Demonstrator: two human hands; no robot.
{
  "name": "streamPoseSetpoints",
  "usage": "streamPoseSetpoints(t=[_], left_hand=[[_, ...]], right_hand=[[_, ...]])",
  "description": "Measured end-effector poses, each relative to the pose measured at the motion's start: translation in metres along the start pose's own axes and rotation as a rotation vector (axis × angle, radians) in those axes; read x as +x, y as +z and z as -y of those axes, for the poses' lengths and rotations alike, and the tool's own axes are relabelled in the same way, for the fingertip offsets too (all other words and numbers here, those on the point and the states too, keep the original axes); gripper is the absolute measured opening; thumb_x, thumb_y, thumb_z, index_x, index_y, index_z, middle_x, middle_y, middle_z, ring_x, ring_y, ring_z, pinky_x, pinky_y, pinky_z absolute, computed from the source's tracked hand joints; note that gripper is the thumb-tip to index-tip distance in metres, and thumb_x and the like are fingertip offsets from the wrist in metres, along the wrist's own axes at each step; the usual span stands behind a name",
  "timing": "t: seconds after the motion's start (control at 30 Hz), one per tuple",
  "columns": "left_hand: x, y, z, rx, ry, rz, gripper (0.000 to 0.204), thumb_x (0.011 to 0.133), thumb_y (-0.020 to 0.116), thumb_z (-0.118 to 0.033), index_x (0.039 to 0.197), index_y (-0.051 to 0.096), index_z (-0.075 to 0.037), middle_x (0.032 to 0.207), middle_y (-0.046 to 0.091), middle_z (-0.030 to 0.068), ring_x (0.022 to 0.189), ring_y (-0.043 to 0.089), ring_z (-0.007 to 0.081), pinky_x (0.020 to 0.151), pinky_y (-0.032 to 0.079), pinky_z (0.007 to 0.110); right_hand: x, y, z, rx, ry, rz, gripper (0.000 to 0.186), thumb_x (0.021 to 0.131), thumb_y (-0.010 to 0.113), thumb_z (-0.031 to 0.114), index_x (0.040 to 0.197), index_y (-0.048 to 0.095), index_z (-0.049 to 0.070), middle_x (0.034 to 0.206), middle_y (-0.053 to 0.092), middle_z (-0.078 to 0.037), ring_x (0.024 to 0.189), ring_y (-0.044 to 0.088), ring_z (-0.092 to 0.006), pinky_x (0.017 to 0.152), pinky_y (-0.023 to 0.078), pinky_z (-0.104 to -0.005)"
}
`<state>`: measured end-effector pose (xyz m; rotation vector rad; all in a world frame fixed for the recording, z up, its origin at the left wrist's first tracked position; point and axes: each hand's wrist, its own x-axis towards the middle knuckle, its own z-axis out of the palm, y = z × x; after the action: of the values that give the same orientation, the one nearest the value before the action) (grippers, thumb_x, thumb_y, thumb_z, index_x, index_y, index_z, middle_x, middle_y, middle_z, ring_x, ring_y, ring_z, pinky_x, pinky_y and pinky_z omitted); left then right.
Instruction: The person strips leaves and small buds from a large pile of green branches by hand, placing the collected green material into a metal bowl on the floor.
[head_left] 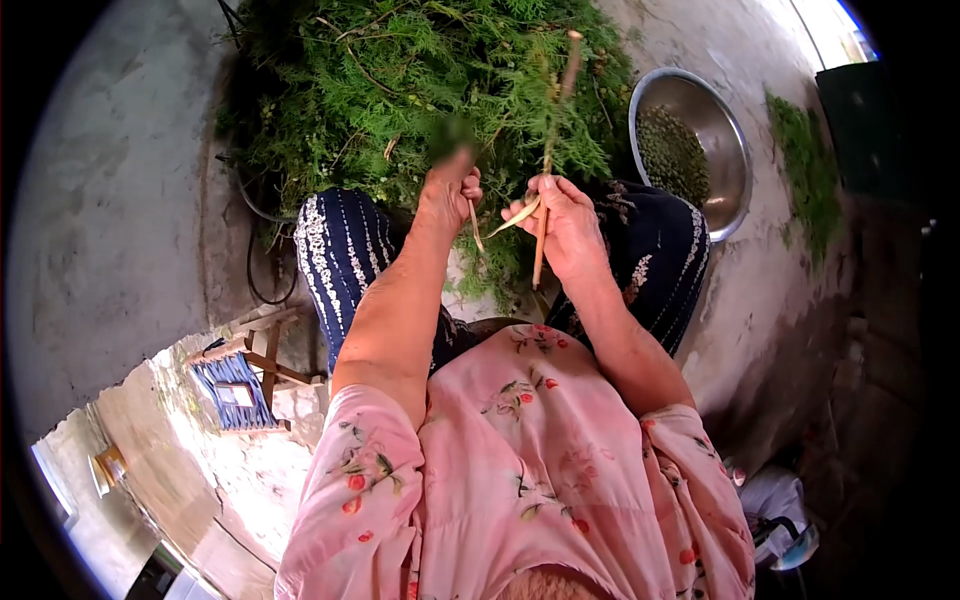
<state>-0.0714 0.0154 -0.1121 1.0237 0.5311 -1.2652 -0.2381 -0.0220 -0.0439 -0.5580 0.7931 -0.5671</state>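
Observation:
My right hand [570, 228] is closed round a thin brown stick [540, 258], which stands nearly upright, its thicker upper end reaching over the greenery. A pale, flat strip [519, 214], perhaps peeled bark, juts leftward from the same fingers. To the left, my left hand [448, 193] is closed, and a thin pale brown twig [475, 226] hangs below its fingers. A blur just above this hand hides what is there. Both hands are apart, in front of a large heap of feathery green branches [400, 95] beyond my knees.
A metal basin [738, 135] at the right holds many small green pieces [670, 155]. Farther right lie loose green sprigs [808, 175]. A small folding stool [235, 388] with a blue woven seat stands at lower left, and dark cables [252, 275] run beside the heap.

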Motion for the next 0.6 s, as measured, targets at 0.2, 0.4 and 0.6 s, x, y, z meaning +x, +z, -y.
streamPoseSetpoints(t=[0.2, 0.4, 0.6], left_hand=[[-0.007, -0.011, 0.011, -0.008, -0.007, 0.114, 0.023, 0.080, 0.065, -0.016, 0.087, 0.045, -0.008, 0.067, 0.046, 0.0057, 0.042, 0.034, 0.0095, 0.038, 0.025, 0.022], [-0.018, -0.027, 0.004, -0.051, -0.034, 0.159, 0.021, 0.083, 0.063, -0.017, 0.088, 0.049, -0.002, 0.066, 0.046, 0.0030, 0.041, 0.034, 0.0083, 0.037, 0.029, 0.024], [-0.014, -0.032, 0.004, -0.038, -0.002, 0.027, 0.024, 0.094, 0.047, -0.024, 0.089, 0.049, -0.001, 0.062, 0.045, 0.0002, 0.040, 0.031, 0.0091, 0.038, 0.031, 0.026]], right_hand=[[0.025, -0.002, -0.002, 0.109, -0.019, -0.262, 0.022, 0.096, 0.041, 0.021, 0.082, 0.048, 0.006, 0.067, 0.044, -0.001, 0.053, 0.039, -0.0124, 0.049, 0.036, -0.0294], [0.038, 0.005, 0.017, 0.118, -0.053, -0.234, 0.019, 0.095, 0.044, 0.019, 0.083, 0.049, 0.006, 0.063, 0.041, 0.001, 0.049, 0.034, -0.0095, 0.046, 0.031, -0.0254], [-0.010, 0.019, 0.033, 0.077, -0.032, -0.110, 0.022, 0.095, 0.044, 0.021, 0.087, 0.051, 0.002, 0.060, 0.039, 0.000, 0.045, 0.030, -0.0099, 0.043, 0.026, -0.0267]])
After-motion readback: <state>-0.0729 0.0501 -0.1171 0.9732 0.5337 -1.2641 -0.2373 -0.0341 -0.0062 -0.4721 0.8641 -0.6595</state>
